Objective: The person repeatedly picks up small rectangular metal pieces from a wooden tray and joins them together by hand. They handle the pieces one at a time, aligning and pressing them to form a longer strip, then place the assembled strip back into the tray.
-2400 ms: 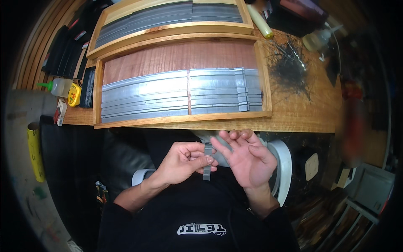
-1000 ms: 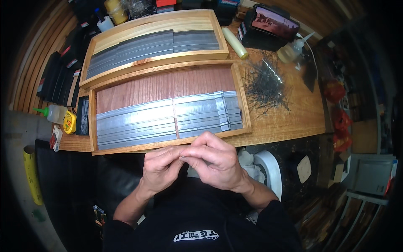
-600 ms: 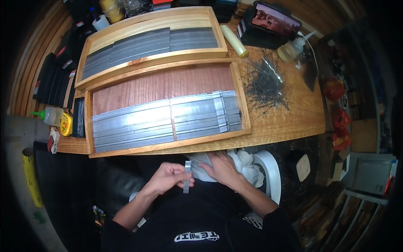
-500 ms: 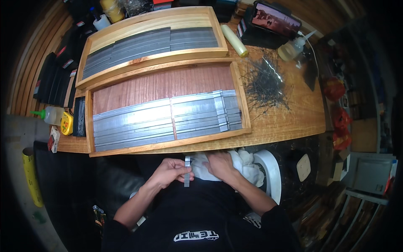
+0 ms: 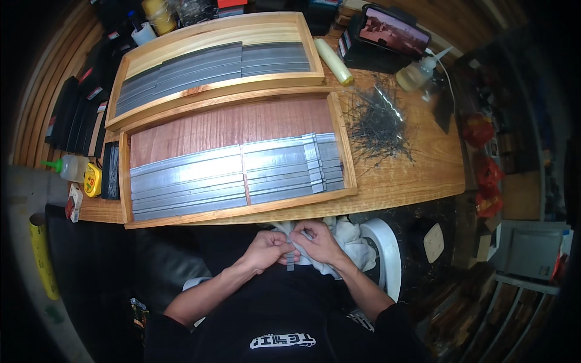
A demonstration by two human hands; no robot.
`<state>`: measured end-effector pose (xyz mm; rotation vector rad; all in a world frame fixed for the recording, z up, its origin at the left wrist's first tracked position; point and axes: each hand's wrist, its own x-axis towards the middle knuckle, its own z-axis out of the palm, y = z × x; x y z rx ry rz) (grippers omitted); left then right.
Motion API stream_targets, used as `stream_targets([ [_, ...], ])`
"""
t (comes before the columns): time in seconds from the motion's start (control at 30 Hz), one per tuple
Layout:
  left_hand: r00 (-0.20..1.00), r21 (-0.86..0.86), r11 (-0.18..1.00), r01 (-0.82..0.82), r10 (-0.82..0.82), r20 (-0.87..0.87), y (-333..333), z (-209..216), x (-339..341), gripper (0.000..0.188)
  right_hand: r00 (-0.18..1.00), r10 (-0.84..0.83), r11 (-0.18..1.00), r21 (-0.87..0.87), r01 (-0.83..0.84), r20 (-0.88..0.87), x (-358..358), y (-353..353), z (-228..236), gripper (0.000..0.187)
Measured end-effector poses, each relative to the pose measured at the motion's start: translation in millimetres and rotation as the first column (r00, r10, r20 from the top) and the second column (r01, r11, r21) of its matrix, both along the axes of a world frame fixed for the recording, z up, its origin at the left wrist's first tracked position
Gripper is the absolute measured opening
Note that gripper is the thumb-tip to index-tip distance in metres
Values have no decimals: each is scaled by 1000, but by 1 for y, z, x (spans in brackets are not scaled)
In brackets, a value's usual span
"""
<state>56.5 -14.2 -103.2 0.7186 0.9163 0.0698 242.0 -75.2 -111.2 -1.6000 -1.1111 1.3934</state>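
In front of my lap, my left hand (image 5: 268, 250) pinches a short grey metal strip (image 5: 290, 261), whose lower end sticks out below the fingers. My right hand (image 5: 317, 242) is closed at the strip's upper end, its fingertips meeting those of the left. Whether it grips the strip itself or a fold of cloth is hidden. A crumpled white cloth (image 5: 351, 245) lies under and around the right hand. Beyond the hands, a wooden tray (image 5: 242, 213) holds rows of grey metal strips (image 5: 187, 181), with several shorter pieces (image 5: 313, 163) laid crosswise at its right.
Behind stands a second wooden tray (image 5: 212, 91) of strips. To the right lie a heap of thin dark wires (image 5: 378, 124), a pale roll (image 5: 333, 62), a squeeze bottle (image 5: 416, 74) and a propped phone (image 5: 394, 33). A yellow tape measure (image 5: 92, 179) sits at the left.
My right hand has come up off the cloth to the strip and its fingers have closed. The left hand has moved right with the strip, and both hands now meet.
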Motion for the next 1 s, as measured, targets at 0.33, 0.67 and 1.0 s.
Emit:
stream_targets([
  [0.33,984,60,982,178,-178,-4,5,-9,6,8,993,121,964,-237,-121,-17,6,2,-6,42],
  [0.67,964,-122,959,257,-245,103,13,-4,-6,8,929,-90,996,44,80,360,-9,-4,-11,29],
  [1.0,965,-14,977,-211,210,154,20,72,-38,16,708,-33,952,238,-194,705,-18,12,59,27],
])
